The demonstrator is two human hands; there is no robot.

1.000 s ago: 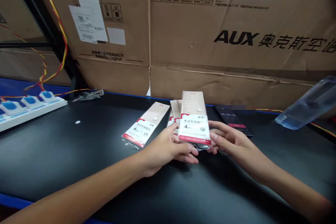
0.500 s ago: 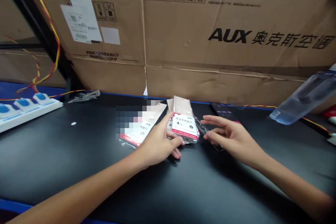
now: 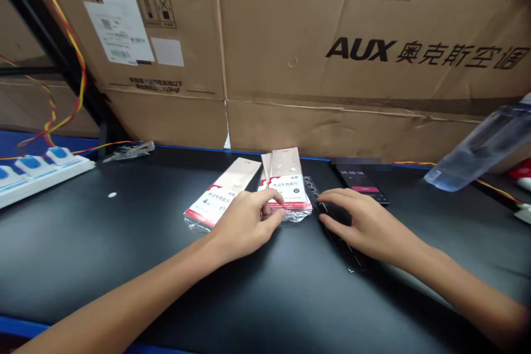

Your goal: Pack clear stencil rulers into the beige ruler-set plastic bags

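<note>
A stack of ruler packets point(image 3: 286, 185), beige with white and red labels, lies on the black table point(image 3: 124, 243). My left hand point(image 3: 244, 222) grips its near end, thumb on top and fingers curled against the edge. Left of the stack lies a single packet of the same kind point(image 3: 219, 193). My right hand point(image 3: 360, 222) rests flat, fingers stretched out, on a clear plastic ruler strip point(image 3: 346, 251) that runs toward me just to the right of the stack.
A dark phone point(image 3: 362, 181) showing a timer lies behind my right hand. Large cardboard boxes point(image 3: 332, 66) wall off the back. A white power strip point(image 3: 41, 171) with coloured wires sits at the left, and a clear bottle point(image 3: 477, 149) leans in at the right.
The packet I held up in both hands now lies on the stack. My right hand let go, moved right and flattened onto the clear strip. My left hand stayed on the stack.
</note>
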